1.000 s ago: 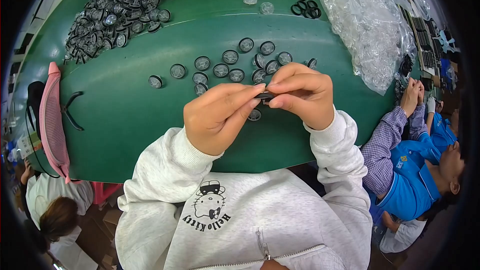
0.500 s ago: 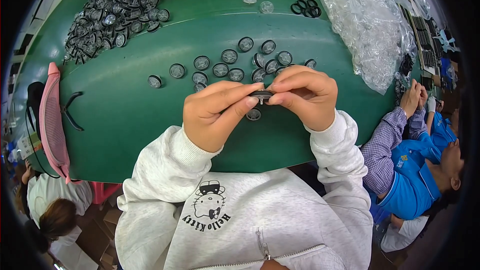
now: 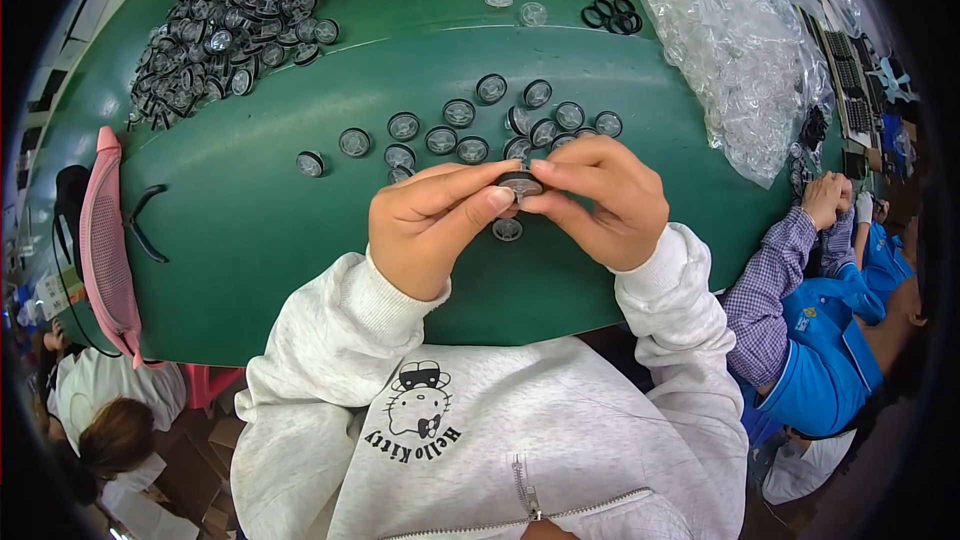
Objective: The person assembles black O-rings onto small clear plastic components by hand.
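Together, left hand (image 3: 425,230) and right hand (image 3: 612,204) pinch black-rimmed clear disc (image 3: 520,186), each grip closed at edge.

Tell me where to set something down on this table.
Bare patches: one between the pliers and the left sleeve, one between the right hand and the clear plastic bag. Crowded: far left, under the heap of discs, and beyond the held disc, among loose discs.

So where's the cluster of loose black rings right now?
Head view, upper right of centre on the green table: just left of the clear plastic bag, right of the nearest clear disc; the rings.
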The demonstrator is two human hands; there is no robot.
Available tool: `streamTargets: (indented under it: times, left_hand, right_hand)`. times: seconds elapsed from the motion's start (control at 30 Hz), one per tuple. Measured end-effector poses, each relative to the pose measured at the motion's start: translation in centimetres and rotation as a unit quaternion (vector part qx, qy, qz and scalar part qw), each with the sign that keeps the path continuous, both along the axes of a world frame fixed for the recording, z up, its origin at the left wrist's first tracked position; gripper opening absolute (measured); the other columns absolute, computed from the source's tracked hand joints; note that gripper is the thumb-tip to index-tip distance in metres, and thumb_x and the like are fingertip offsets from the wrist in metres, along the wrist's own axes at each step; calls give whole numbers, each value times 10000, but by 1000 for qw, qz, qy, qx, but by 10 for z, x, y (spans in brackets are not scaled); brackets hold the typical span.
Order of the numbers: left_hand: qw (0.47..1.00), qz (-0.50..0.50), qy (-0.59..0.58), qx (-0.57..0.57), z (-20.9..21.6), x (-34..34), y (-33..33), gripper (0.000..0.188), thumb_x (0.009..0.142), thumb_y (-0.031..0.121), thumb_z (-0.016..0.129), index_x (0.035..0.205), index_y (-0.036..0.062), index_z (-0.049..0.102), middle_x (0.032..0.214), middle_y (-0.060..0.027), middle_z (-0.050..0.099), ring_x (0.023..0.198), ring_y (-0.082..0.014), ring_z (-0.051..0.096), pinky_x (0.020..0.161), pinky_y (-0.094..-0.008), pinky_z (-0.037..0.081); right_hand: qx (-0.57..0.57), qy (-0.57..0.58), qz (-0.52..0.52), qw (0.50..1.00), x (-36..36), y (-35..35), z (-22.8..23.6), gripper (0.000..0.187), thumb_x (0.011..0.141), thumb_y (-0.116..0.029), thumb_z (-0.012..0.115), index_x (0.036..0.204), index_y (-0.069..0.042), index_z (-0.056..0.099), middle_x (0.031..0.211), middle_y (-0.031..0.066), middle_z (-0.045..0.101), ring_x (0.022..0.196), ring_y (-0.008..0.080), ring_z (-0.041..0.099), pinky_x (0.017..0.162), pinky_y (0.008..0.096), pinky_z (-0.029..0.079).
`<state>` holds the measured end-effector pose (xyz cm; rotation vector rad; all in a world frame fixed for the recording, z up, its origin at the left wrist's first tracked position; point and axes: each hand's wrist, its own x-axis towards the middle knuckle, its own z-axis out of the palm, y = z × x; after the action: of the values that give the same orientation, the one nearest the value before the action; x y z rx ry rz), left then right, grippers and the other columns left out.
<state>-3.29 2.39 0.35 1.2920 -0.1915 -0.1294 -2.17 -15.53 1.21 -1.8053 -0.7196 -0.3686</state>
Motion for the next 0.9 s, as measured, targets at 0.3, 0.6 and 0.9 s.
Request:
streamTargets:
  times: [0.3,0.6,0.9]
  left_hand:
    - [999,6,35,1,5,-4,-3,199,779,-9,638,976,-16,662,757,-100,662,585,-87,541,521,-161,402]
    - [993,40,-13,107,14,10,1,143,801,89,648,899,-14,632,750,-68,670,596,-77,559,524,-170,416]
    - [854,-94,-210,467,17,125,28,133,790,141,649,860,35,692,801,-39,631,644,-119,523,596,-232,420]
  right_hand:
    - [-81,-135,-74,985,2,6,-10,307,652,-41,753,938,-23,641,840,66,600,648,147,550,557,221,461]
    - [-92,-130,-56,986,20,-5,-8,278,658,-118,759,900,-46,643,784,46,620,629,156,551,574,244,472]
    - [-285,-83,-394,870,90,-75,-34,114,787,-157,622,875,-96,661,946,9,611,823,192,555,662,283,470]
